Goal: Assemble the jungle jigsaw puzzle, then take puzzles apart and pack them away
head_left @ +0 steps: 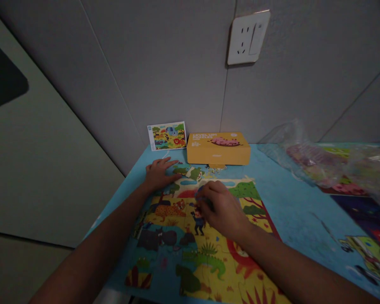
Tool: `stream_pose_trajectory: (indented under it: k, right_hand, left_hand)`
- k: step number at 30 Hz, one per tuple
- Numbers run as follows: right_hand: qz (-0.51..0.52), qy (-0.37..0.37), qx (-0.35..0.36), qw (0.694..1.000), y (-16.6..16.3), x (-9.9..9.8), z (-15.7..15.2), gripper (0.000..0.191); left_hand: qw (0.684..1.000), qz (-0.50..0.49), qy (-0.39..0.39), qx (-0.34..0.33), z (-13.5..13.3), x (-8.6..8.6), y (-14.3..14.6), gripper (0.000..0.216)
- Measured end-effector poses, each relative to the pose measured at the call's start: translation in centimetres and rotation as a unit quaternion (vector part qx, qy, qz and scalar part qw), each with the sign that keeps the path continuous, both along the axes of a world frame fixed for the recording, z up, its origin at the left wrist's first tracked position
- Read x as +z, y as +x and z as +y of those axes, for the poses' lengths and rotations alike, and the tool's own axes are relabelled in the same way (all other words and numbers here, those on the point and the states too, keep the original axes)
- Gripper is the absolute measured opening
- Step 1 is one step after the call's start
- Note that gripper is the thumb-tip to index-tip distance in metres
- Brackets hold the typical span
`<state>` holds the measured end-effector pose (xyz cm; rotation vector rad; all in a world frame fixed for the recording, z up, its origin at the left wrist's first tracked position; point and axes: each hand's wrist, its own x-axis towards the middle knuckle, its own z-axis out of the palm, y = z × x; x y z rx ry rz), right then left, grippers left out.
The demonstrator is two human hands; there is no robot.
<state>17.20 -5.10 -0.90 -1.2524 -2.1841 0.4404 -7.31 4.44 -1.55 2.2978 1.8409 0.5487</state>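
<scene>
On the blue bench (291,202), near the wall: an animal jigsaw (193,249), mostly joined. At its far-left edge, left hand (160,173) laid flat, fingers spread, holding nothing. Over the jigsaw's middle, right hand (223,209) with fingers (209,190) curled tight around a bluish piece (199,195), low against the picture. Behind, by the wall: yellow box (218,147), picture card (167,136) just beside.
</scene>
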Motion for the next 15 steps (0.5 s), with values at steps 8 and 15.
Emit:
stream_pose_trajectory:
  k: [8, 15]
  right_hand:
    - [-0.059, 0.031, -0.060, 0.996, 1.2, -1.2, 2.4, 0.033]
    - [-0.111, 0.028, -0.139, 0.984, -0.7, -0.5, 3.3, 0.035]
  left_hand:
    - [0.986, -0.058, 0.054, -0.149, 1.0, -0.3, -0.7, 0.026]
    - [0.985, -0.059, 0.066, -0.148, 1.0, 0.0, -0.4, 0.033]
